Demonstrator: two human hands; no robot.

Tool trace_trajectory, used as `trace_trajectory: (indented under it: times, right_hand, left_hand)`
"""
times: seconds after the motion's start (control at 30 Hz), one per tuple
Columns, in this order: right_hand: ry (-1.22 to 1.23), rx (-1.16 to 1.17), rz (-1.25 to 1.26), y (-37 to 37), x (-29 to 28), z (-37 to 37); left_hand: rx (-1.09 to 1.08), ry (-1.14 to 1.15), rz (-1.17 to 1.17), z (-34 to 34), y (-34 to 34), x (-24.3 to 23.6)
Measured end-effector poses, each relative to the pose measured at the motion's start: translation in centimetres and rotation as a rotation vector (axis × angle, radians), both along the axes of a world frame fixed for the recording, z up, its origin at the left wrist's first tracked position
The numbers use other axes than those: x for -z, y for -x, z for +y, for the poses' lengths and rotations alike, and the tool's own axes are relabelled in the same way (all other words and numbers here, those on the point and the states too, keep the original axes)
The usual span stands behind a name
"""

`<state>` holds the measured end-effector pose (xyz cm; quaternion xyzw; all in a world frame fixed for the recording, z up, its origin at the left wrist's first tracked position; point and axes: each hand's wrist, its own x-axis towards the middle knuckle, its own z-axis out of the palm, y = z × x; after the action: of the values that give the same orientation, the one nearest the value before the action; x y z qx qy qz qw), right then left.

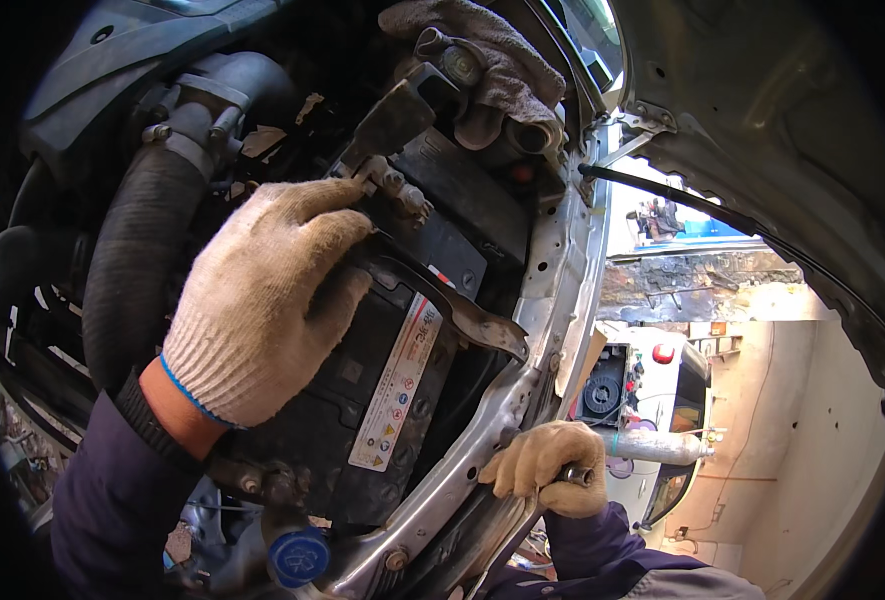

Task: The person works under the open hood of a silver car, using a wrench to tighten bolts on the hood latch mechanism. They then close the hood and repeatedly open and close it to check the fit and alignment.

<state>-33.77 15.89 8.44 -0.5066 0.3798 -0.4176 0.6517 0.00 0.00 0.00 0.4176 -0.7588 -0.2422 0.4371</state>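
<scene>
Black bar [467,315] slants ten-to-four beside our left hand [260,285], grip unclear. Our right hand [542,462] clasps a tool [580,474]; seven o'clock's filler neck [282,522] is capped.

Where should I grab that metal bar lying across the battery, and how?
Probably pinch the metal bar around its middle, coming from above, thumb and fingers on its long edges: it's long and narrow, its upper face is exposed there, and the left hand crowds its left end.
</scene>
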Motion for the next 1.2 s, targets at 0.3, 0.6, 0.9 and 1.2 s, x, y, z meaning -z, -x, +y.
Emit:
trace_trajectory:
  times: [0.3, 0.6, 0.9, 1.2]
  right_hand:
    - [-0.02, 0.043, 0.003, -0.6, 0.3, -0.1]
    - [-0.018, 0.026, 0.009, -0.2, 0.1, -0.1]
    - [-0.021, 0.036, 0.016, -0.2, 0.0, 0.0]
    - [-0.027, 0.042, -0.003, -0.2, 0.0, 0.1]
  left_hand:
    - [0.026, -0.033, 0.037, -0.4, -0.6, 0.1]
    - [0.001, -0.002, 0.018, -0.3, -0.2, 0.3]
    - [0.0, -0.003, 0.017, -0.2, -0.1, 0.3]
    - [0.009, -0.008, 0.019, -0.3, -0.1, 0.2]
